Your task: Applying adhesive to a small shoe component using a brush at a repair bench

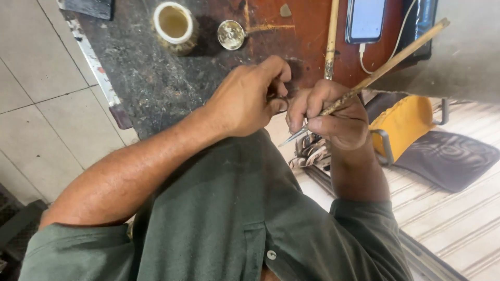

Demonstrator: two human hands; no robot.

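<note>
My left hand (250, 96) is curled at the edge of a dark, worn workbench (156, 78), pinching a small dark object between thumb and fingers; the object is mostly hidden. My right hand (330, 117) sits just to its right, gripping a long thin wooden-handled tool (385, 67) like a pen. The tool's handle runs up to the right, and its metal tip (291, 138) points down-left below my left hand.
On the bench stand a small round pot (173, 23), a little metal dish (230, 34), another wooden stick (331, 36) and a phone (365, 20) on a white cable. Below right lie a yellow pouch (403, 122), a dark mat (448, 158) and several metal tools (312, 153).
</note>
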